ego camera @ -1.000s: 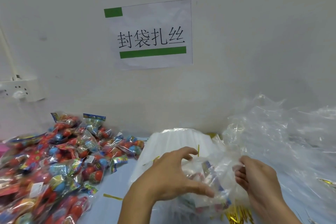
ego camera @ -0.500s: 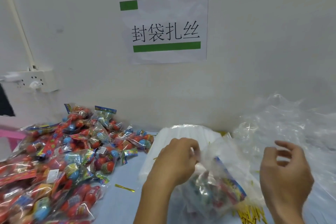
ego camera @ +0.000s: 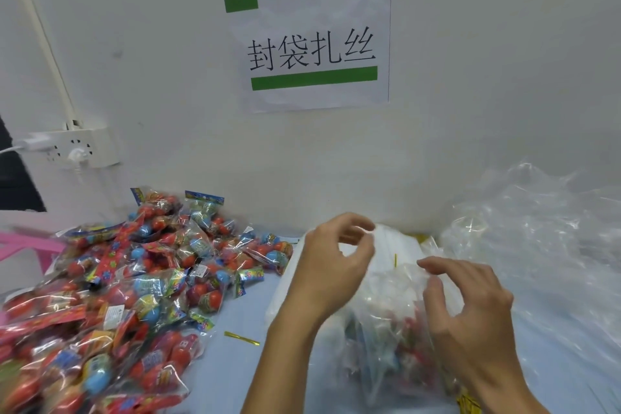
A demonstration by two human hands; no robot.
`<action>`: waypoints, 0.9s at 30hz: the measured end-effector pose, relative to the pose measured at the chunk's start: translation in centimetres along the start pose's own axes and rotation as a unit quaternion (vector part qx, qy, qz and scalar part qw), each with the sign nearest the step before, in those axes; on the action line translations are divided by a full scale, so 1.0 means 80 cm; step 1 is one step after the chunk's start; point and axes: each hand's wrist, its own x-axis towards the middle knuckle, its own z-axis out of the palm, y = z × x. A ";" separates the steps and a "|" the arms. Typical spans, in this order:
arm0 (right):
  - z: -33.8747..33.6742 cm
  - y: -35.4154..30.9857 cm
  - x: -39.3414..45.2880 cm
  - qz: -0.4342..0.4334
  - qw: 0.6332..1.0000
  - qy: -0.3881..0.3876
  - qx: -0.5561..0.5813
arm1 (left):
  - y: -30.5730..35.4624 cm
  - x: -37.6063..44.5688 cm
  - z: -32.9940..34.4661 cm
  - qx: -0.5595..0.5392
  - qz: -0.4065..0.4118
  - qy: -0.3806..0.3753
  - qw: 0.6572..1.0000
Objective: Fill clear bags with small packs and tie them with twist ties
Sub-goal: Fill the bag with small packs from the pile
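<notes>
Your left hand (ego camera: 331, 266) and right hand (ego camera: 470, 309) hover over the filled clear bag (ego camera: 386, 323) between them, fingers loosely curled, apart, gripping nothing; small packs (ego camera: 127, 282) heaped left; twist tie (ego camera: 242, 338) beside them.

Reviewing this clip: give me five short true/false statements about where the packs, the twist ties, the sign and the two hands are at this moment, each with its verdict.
1. The pile of small packs lies to the left of the hands. True.
2. A loose twist tie lies on the table between the pile and the left forearm. True.
3. The paper sign on the wall has red bars. False: its bars are green.
4. The left hand presses flat on the pile of packs. False: it is raised with curled fingers at the top of the filled clear bag.
5. The heap of empty clear bags lies on the right side. True.
</notes>
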 end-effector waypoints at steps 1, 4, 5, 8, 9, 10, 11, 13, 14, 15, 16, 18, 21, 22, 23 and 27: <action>-0.002 0.000 0.000 0.007 1.000 0.004 0.020 | -0.005 0.004 0.000 0.029 -0.001 0.036 0.999; -0.007 0.000 0.002 0.017 0.998 0.029 0.055 | -0.034 0.012 -0.011 0.137 -0.010 0.050 0.989; -0.008 0.001 0.003 0.021 0.997 0.040 0.060 | -0.048 0.016 -0.019 0.167 -0.016 0.037 0.985; -0.009 0.004 0.007 0.033 0.994 0.068 0.076 | -0.094 0.034 -0.046 0.286 -0.016 -0.006 0.958; -0.009 0.006 0.007 0.035 0.994 0.074 0.078 | -0.109 0.041 -0.055 0.345 -0.018 -0.031 0.938; -0.009 0.006 0.007 0.038 0.993 0.077 0.080 | -0.124 0.049 -0.063 0.413 -0.035 -0.070 0.907; -0.009 0.007 0.007 0.043 0.993 0.078 0.081 | -0.137 0.057 -0.072 0.484 -0.071 -0.129 0.863; -0.008 0.008 0.007 0.054 0.992 0.075 0.085 | -0.159 0.070 -0.086 0.593 -0.155 -0.264 0.745; -0.008 0.009 0.007 0.056 0.992 0.074 0.087 | -0.166 0.075 -0.091 0.619 -0.186 -0.313 0.696; -0.008 0.009 0.008 0.059 0.992 0.072 0.090 | -0.171 0.078 -0.093 0.627 -0.205 -0.344 0.668; -0.008 0.010 0.008 0.062 0.991 0.071 0.091 | -0.176 0.081 -0.094 0.626 -0.210 -0.357 0.660; -0.009 0.012 0.009 0.069 0.991 0.068 0.094 | -0.183 0.085 -0.093 0.629 -0.181 -0.354 0.668; -0.010 0.015 0.011 0.078 0.990 0.069 0.097 | -0.194 0.091 -0.096 0.650 -0.120 -0.327 0.676; -0.010 0.016 0.011 0.081 0.989 0.069 0.099 | -0.197 0.092 -0.099 0.659 -0.101 -0.317 0.674; -0.010 0.016 0.011 0.083 0.989 0.066 0.101 | -0.199 0.093 -0.102 0.669 -0.083 -0.309 0.671; -0.008 0.016 0.011 0.087 0.989 0.058 0.104 | -0.200 0.100 -0.112 0.668 -0.043 -0.271 0.692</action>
